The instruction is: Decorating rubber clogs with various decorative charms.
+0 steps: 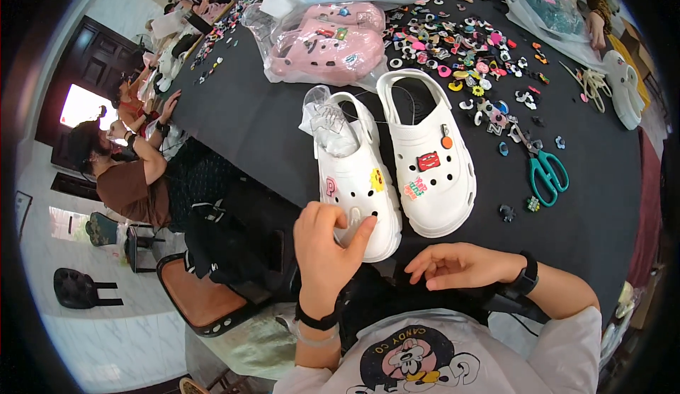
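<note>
Two white clogs stand side by side on the black-covered table, toes toward me. My left hand [327, 246] is closed on the toe of the left clog [350, 174], thumb on top and fingers along its outer side. A small pale shape shows between thumb and fingers, too unclear to name. That clog carries a pink letter charm [331, 186] and a yellow flower charm [377, 179]; clear plastic [331, 128] fills its opening. The right clog [437, 206] has an orange charm, a red car charm and a colourful lettering charm. My right hand [460, 265] hovers at the table edge, fingers loosely curled, holding nothing.
Teal-handled scissors [547, 176] lie to the right, near several loose charms. Bagged pink clogs [329, 47] and a large spread of charms [460, 47] sit farther back. Another white clog [623, 89] is at the right edge. Other people work along the left and far sides.
</note>
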